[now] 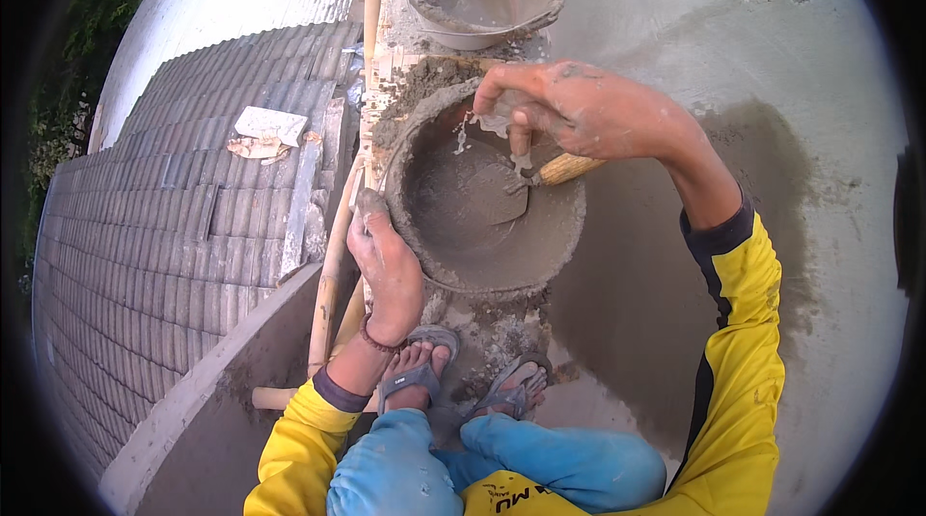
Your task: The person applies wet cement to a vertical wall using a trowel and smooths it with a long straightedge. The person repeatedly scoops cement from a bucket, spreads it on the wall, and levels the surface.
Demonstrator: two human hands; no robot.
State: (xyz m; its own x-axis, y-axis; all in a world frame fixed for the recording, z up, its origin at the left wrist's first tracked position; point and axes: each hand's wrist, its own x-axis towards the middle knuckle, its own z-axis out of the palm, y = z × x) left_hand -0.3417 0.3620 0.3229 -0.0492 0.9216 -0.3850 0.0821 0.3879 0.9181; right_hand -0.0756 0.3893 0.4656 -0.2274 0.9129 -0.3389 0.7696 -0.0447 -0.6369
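Note:
A bucket (569, 251) caked with grey mortar stands in front of me, with wet grey mix inside. A trowel leans in it, its blade (497, 198) lying in the mix and its wooden handle (571, 167) resting over the right rim. Above the bucket is my right hand (569, 106), bent at the wrist, fingers curved down and apart from the thumb. Clear liquid (463, 135) splashes below its fingers; no tool shows in it. My left hand (386, 260) is cupped beside the bucket's left wall, fingers extended; whether it touches is unclear.
A second mortar-coated bucket (482, 29) stands beyond the first. Bamboo poles (333, 270) run along the left, past a concrete wall edge (207, 391) and a tiled roof (174, 198). Wet grey mortar surface (675, 256) spreads to the right. My sandaled feet (415, 376) are close below the bucket.

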